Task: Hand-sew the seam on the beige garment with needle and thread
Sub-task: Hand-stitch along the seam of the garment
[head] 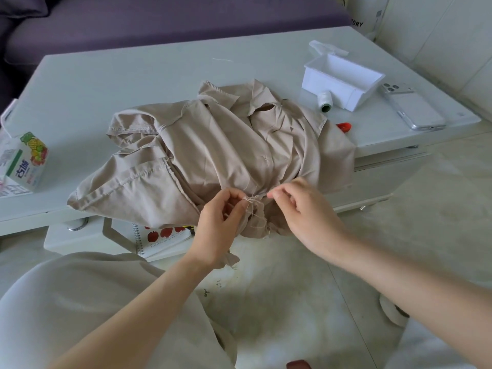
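Head: L hand (221, 222) pinches garment (226, 145); R hand (306, 209) grip unclear.

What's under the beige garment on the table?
The beige garment lies on the white table. A red object pokes out at its right edge; cloth covers the rest, so I cannot identify it.

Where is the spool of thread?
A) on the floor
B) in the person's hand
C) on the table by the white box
C: the spool of thread lies on the table, right by the white box.
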The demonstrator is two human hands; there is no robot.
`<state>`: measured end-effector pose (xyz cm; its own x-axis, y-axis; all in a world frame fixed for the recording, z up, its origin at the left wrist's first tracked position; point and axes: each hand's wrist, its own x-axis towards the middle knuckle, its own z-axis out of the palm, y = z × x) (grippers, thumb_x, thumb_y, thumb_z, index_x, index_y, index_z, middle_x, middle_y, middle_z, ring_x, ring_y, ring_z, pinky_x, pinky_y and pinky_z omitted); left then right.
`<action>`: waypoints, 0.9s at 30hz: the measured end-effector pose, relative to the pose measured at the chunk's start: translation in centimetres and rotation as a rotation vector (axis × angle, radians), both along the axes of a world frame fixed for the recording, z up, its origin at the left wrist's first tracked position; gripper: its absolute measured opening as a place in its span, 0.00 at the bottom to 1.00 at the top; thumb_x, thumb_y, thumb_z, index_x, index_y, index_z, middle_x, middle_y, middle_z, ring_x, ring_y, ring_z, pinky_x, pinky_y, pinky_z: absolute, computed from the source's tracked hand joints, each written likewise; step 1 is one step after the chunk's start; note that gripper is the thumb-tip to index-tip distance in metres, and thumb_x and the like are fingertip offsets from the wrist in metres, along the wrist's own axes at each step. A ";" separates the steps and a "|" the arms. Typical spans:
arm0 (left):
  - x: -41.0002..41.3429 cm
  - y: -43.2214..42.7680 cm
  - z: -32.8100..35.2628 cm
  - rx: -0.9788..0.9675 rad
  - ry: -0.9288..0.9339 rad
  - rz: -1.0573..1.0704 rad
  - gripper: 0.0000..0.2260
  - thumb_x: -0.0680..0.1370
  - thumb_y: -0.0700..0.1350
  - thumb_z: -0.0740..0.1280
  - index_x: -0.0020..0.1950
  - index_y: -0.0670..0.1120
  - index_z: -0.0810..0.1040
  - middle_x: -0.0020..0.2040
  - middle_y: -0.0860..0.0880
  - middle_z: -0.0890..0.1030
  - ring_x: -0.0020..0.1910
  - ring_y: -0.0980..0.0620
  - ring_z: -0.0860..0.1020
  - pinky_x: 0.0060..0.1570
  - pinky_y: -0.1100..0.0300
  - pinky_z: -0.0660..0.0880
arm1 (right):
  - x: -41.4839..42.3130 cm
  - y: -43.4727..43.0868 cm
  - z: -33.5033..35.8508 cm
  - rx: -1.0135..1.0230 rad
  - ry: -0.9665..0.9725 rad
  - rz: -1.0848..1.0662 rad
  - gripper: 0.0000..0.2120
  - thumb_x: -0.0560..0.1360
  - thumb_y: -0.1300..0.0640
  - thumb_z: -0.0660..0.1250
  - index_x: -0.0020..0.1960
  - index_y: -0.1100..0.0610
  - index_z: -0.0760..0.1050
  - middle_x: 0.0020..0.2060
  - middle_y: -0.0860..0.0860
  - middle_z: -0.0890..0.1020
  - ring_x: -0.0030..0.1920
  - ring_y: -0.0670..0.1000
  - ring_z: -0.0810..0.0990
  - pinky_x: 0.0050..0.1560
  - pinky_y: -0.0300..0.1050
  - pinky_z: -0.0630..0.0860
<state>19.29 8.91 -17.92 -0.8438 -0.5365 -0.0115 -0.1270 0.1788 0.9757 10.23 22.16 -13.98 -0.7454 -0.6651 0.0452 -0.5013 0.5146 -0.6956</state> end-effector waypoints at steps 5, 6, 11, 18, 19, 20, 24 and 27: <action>0.2 0.1 0.0 0.014 0.019 -0.100 0.05 0.80 0.40 0.63 0.45 0.45 0.76 0.29 0.54 0.72 0.28 0.57 0.66 0.33 0.62 0.66 | -0.3 -1.8 1.6 0.071 -0.543 -0.159 0.18 0.81 0.46 0.56 0.48 0.55 0.81 0.46 0.53 0.83 0.43 0.46 0.78 0.47 0.41 0.72; 0.2 0.2 0.2 0.013 0.020 -0.112 0.05 0.80 0.40 0.63 0.45 0.45 0.76 0.28 0.54 0.72 0.27 0.57 0.66 0.33 0.64 0.66 | -0.3 -2.0 1.7 0.061 -0.603 -0.173 0.16 0.80 0.47 0.58 0.46 0.54 0.80 0.43 0.51 0.82 0.38 0.43 0.77 0.42 0.37 0.71; 0.3 0.3 0.4 0.038 0.012 -0.148 0.05 0.80 0.38 0.62 0.45 0.44 0.75 0.26 0.57 0.70 0.27 0.59 0.65 0.31 0.68 0.65 | -0.2 -2.5 1.1 -0.067 -0.707 -0.176 0.09 0.79 0.55 0.63 0.42 0.50 0.79 0.36 0.46 0.78 0.34 0.41 0.73 0.37 0.31 0.69; 0.3 0.2 0.3 0.060 -0.020 -0.150 0.06 0.80 0.39 0.62 0.44 0.45 0.75 0.28 0.51 0.69 0.27 0.58 0.64 0.30 0.66 0.65 | -1.1 -2.4 0.8 -0.297 -0.782 -0.301 0.10 0.80 0.59 0.61 0.44 0.54 0.79 0.38 0.46 0.81 0.40 0.43 0.77 0.44 0.35 0.74; 0.3 0.2 0.2 0.062 -0.029 -0.159 0.07 0.80 0.39 0.61 0.44 0.45 0.75 0.27 0.54 0.69 0.26 0.59 0.64 0.29 0.66 0.65 | -1.3 -2.3 0.9 -0.329 -0.786 -0.327 0.10 0.80 0.59 0.61 0.44 0.55 0.79 0.38 0.47 0.81 0.39 0.43 0.78 0.45 0.35 0.75; 0.3 0.2 0.1 0.059 -0.039 -0.166 0.07 0.80 0.38 0.61 0.43 0.45 0.75 0.26 0.56 0.69 0.26 0.59 0.64 0.29 0.66 0.66 | -1.5 -2.2 1.0 -0.359 -0.786 -0.349 0.10 0.80 0.59 0.60 0.44 0.56 0.79 0.37 0.47 0.82 0.39 0.44 0.79 0.45 0.35 0.76; 0.3 0.0 -0.4 0.039 -0.039 -0.162 0.07 0.80 0.37 0.61 0.43 0.45 0.74 0.26 0.58 0.70 0.27 0.60 0.64 0.32 0.68 0.64 | -2.2 -1.3 1.3 -0.476 -0.811 -0.414 0.10 0.81 0.60 0.59 0.45 0.59 0.77 0.37 0.52 0.82 0.39 0.48 0.82 0.45 0.38 0.79; 0.3 0.0 -0.4 0.018 -0.055 -0.118 0.06 0.80 0.37 0.61 0.44 0.44 0.74 0.27 0.60 0.70 0.27 0.60 0.65 0.31 0.70 0.63 | -2.5 -0.6 1.1 -0.557 -0.851 -0.466 0.11 0.81 0.61 0.57 0.45 0.61 0.76 0.36 0.54 0.80 0.39 0.51 0.83 0.44 0.40 0.81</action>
